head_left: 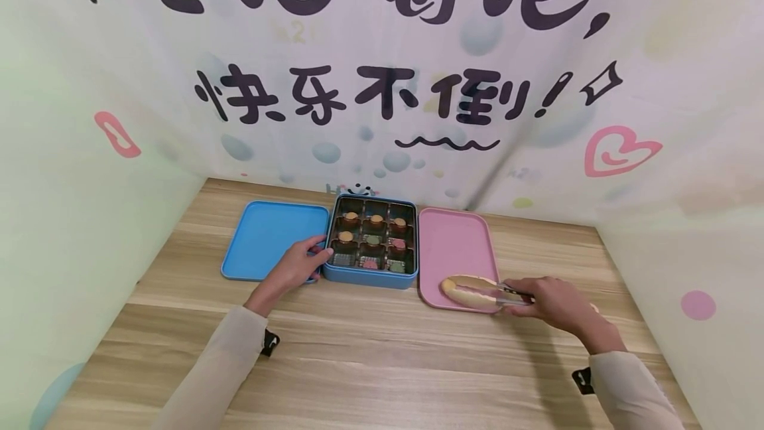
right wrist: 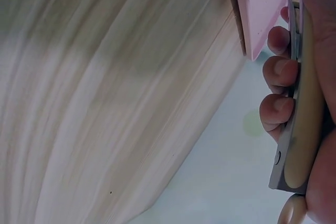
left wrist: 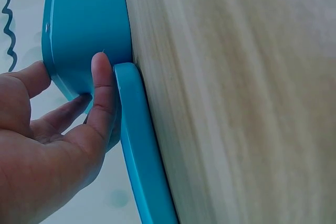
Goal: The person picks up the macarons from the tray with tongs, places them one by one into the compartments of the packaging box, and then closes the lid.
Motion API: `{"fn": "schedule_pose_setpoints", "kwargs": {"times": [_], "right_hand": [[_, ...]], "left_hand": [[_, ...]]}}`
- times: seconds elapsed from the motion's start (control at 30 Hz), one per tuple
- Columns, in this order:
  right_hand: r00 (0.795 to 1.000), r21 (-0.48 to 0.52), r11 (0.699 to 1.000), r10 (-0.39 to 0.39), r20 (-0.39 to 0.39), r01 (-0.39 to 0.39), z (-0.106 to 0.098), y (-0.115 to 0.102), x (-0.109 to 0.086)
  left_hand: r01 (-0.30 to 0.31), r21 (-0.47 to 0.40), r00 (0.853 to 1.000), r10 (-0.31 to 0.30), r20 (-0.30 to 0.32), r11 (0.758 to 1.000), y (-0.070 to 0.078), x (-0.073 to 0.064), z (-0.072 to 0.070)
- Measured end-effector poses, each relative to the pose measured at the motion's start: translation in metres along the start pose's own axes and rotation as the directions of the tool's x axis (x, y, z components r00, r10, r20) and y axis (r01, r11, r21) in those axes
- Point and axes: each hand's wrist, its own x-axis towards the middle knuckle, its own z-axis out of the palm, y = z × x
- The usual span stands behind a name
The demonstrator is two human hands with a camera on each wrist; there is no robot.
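Observation:
My right hand (head_left: 555,304) grips a pair of tongs (head_left: 486,292) with beige tips; its fingers curl round the handle (right wrist: 304,108) in the right wrist view. At the tips, over the front of the pink tray (head_left: 456,237), is a small round orange-brown piece like a cookie (head_left: 449,285). My left hand (head_left: 296,264) rests against the left side of a blue box (head_left: 370,276). In the left wrist view its thumb (left wrist: 37,78) touches the rim and its fingers are extended at the wall. Divided compartments in the box hold several orange-brown, green and pink round pieces.
A shallow blue tray or lid (head_left: 274,234) lies left of the box, just under my left hand. The wooden table (head_left: 382,350) runs back to a printed cloth wall (head_left: 382,164), with side walls at left and right.

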Motion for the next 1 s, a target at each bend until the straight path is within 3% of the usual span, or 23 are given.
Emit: {"fn": "schedule_pose_setpoints", "kwargs": {"times": [0.43,1.0], "right_hand": [[0.993,0.049,0.999,0.023,-0.117,-0.017,0.000,-0.013,0.019],[0.982,0.089,0.996,-0.001,-0.189,0.018,-0.004,-0.060,0.070]], "left_hand": [[-0.004,-0.005,1.000,0.004,0.001,1.000,0.000,0.000,0.001],[0.006,-0.011,1.000,-0.006,-0.003,1.000,-0.002,0.001,0.000]]}}
